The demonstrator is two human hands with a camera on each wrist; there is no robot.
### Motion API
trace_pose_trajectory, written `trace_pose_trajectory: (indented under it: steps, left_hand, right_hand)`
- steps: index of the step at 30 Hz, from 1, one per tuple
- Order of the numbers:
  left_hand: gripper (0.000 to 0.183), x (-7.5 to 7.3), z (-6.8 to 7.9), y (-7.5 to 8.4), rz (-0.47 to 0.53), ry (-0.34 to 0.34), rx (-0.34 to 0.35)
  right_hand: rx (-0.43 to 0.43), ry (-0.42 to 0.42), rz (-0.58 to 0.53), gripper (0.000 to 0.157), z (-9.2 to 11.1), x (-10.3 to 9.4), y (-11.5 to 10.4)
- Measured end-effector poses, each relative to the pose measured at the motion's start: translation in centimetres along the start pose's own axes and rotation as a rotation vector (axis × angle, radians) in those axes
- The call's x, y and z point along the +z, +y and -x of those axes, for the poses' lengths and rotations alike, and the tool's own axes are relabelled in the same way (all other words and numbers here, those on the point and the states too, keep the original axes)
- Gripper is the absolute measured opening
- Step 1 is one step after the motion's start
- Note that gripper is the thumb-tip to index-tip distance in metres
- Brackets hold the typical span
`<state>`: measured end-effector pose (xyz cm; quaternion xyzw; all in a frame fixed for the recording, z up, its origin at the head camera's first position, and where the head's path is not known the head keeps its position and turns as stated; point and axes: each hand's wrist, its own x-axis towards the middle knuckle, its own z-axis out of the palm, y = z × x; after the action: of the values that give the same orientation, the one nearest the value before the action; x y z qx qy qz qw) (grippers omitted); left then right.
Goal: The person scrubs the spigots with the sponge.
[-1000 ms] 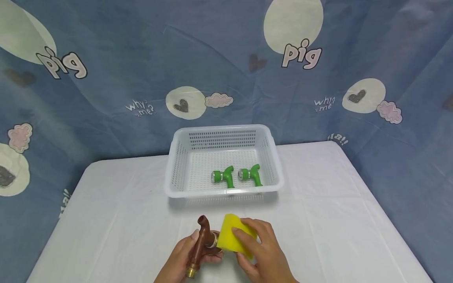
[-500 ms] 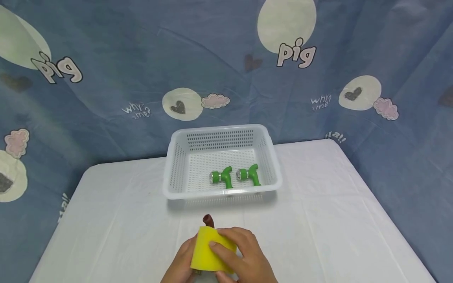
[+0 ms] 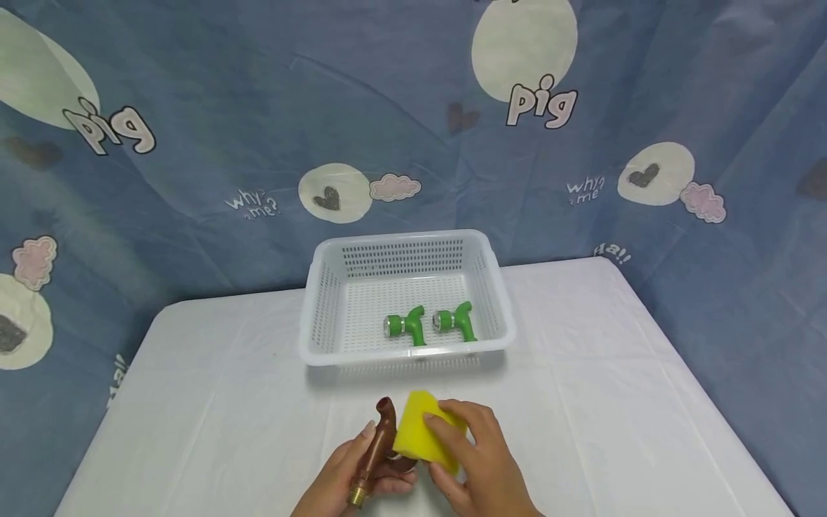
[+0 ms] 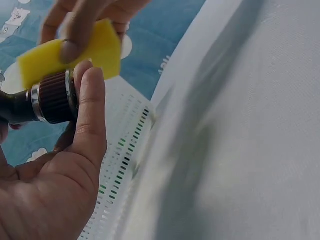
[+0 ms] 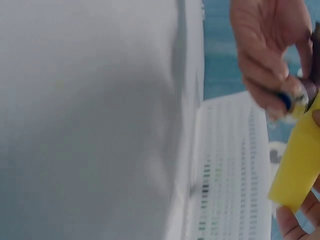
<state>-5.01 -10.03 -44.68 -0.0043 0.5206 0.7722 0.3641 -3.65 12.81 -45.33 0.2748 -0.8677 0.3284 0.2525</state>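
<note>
A brown tap (image 3: 377,449) with a brass threaded end is gripped by my left hand (image 3: 336,474) near the table's front. In the left wrist view its ribbed dark knob (image 4: 55,97) with silver rings shows between thumb and fingers. My right hand (image 3: 481,459) pinches a yellow sponge (image 3: 423,431) between thumb and fingertips. The sponge lies against the tap's knob side and hides part of it in the head view. From the right wrist, the sponge (image 5: 297,155) appears at the right edge, touching the tap.
Behind the hands stands a white perforated basket (image 3: 407,353) holding two green taps (image 3: 405,325). It rests on a white-covered table (image 3: 226,402). A blue printed curtain (image 3: 413,108) hangs behind the table.
Half a second ago the sponge covered most of the tap's body; now it has moved right, onto the knob side, and the tap's body shows again. Both hands keep their hold.
</note>
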Motion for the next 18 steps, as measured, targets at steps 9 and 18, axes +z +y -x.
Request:
trace_pose_trajectory:
  steps: [9, 18]
  left_hand:
    - [0.07, -0.5, 0.2, 0.1, -0.023, 0.043, 0.004]
    - [0.068, -0.7, 0.3, 0.1, -0.068, 0.014, -0.009]
  right_hand:
    - [-0.008, 0.016, -0.098, 0.05, 0.1, -0.5, -2.0]
    - [-0.089, 0.009, -0.06, 0.043, -0.3, 0.4, -3.2]
